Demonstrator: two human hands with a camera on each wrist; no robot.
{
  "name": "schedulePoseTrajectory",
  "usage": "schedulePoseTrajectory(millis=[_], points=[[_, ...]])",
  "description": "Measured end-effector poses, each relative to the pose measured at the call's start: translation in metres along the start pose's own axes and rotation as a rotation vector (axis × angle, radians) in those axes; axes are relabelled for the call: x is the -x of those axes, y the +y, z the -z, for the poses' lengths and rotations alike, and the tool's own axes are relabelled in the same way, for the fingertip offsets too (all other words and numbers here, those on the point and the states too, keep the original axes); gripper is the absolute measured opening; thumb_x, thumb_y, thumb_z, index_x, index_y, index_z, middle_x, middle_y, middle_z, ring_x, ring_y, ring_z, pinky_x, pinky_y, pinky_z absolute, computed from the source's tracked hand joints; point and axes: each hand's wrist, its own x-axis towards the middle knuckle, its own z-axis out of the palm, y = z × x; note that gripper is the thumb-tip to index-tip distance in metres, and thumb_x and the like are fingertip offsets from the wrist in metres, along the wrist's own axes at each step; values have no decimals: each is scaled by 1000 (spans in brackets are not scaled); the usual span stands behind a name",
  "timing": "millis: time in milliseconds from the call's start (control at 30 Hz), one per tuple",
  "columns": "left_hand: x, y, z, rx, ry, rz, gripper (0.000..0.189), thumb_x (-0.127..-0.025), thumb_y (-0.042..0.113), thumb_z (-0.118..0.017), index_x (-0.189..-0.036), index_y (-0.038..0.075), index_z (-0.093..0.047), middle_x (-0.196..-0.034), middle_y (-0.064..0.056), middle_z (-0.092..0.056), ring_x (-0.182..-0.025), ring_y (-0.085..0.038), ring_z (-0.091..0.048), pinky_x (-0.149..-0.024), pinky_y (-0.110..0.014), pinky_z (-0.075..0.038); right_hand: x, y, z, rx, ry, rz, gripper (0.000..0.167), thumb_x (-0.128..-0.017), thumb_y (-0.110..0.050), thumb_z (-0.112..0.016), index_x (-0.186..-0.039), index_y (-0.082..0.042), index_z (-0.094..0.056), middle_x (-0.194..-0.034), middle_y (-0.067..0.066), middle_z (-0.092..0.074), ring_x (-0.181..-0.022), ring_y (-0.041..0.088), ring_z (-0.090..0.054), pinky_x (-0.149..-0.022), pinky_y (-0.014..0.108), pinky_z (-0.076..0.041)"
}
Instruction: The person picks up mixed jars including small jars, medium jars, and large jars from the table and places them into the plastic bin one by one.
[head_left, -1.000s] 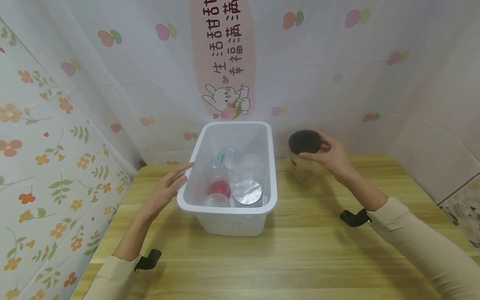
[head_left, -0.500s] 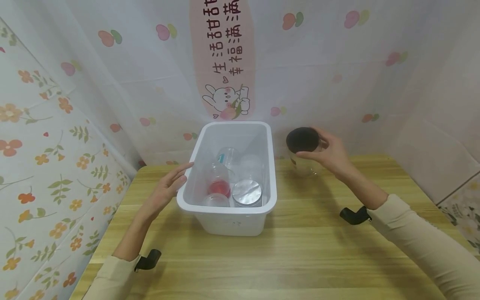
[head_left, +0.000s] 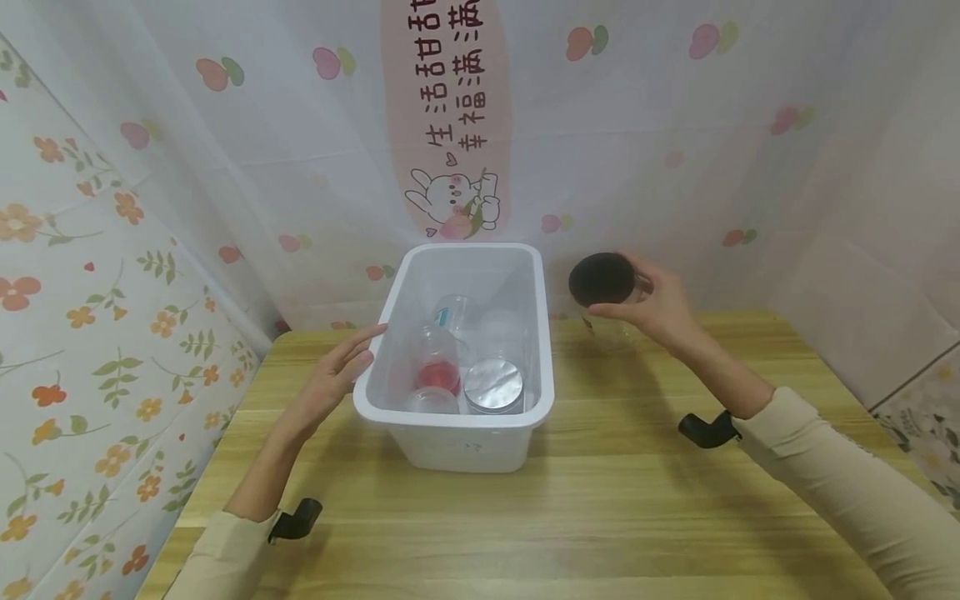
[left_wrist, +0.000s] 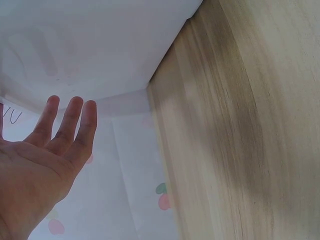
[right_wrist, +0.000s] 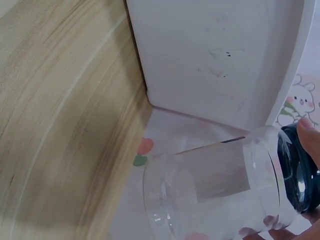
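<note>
A clear jar (right_wrist: 215, 185) with a black lid (head_left: 602, 279) is in my right hand (head_left: 660, 308), to the right of the white plastic bin (head_left: 457, 450). Thumb and fingers grip it around the lid and upper part. In the right wrist view its see-through body carries a label patch. My left hand (head_left: 333, 379) rests at the bin's left rim with fingers extended. Inside the bin lie several clear containers: one with a silver lid (head_left: 493, 384), one showing red (head_left: 439, 377), and one with a blue-green label (head_left: 453, 313).
The wooden table (head_left: 600, 517) runs under the bin. Behind it hangs a white curtain (head_left: 637, 150) with fruit prints and a rabbit panel, and a flower-patterned sheet (head_left: 112, 333) covers the left side. A black wrist mount (head_left: 708, 430) sticks out at the right sleeve.
My right hand has shifted slightly left and up with the jar, whose lid now tips a little more toward the bin. My left hand and the bin have stayed put.
</note>
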Motion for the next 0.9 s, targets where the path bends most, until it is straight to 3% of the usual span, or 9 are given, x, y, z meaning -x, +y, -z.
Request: schedulePoseTrajectory(millis=[367, 900], points=[[-1, -1, -2, 25, -4, -30, 45, -110, 15, -43, -153, 3, -40, -146, -27, -48, -111, -16, -61, -84, -31, -53, -5, -5, 0, 62, 6, 110, 85, -75, -16, -93, -149, -11, -51, -149, 8, -51, -141, 28, -39, -111, 55, -31], [0, -1, 0, 17, -11, -22, 46, -110, 19, -45, -154, 8, -41, -147, -22, -49, -116, -18, -59, -87, -33, -53, -7, -19, -4, 217, -4, 197, 88, -71, -18, -96, -147, -9, -53, -143, 11, -56, -135, 33, -45, -107, 62, -33]])
